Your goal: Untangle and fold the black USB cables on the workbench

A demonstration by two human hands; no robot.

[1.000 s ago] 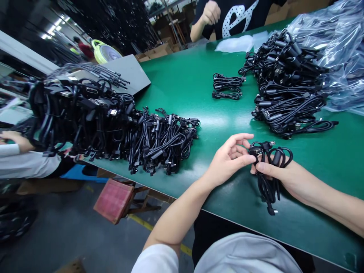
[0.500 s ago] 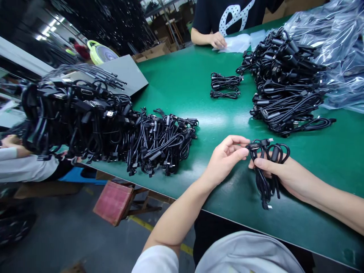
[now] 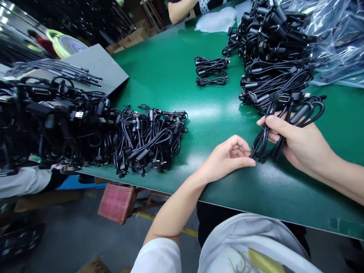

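My right hand (image 3: 303, 140) is closed around a coiled bundle of black cables (image 3: 265, 134), thumb on top. A connector end sticks up above the fingers, and loops hang below and to the right. My left hand (image 3: 231, 157) is just left of the hanging loops, its thumb stretched out and fingers loosely curled, with a gap between them. Nothing shows in its grasp; whether a fingertip touches the cable is hard to tell. Right behind the held bundle is a large pile of black coiled cables (image 3: 273, 72).
Another heap of black cables (image 3: 148, 140) extends along the left of the green table (image 3: 167, 76). Two small cable coils (image 3: 211, 67) lie mid-table. Clear plastic bags (image 3: 335, 49) are at back right, a white plastic sheet (image 3: 216, 21) before a co-worker's arm (image 3: 182, 9). A red stool (image 3: 116, 203) stands below.
My right hand has moved the cable bundle away from me, up against the large pile. My left hand has come off the bundle's connector end. The view has shifted somewhat.
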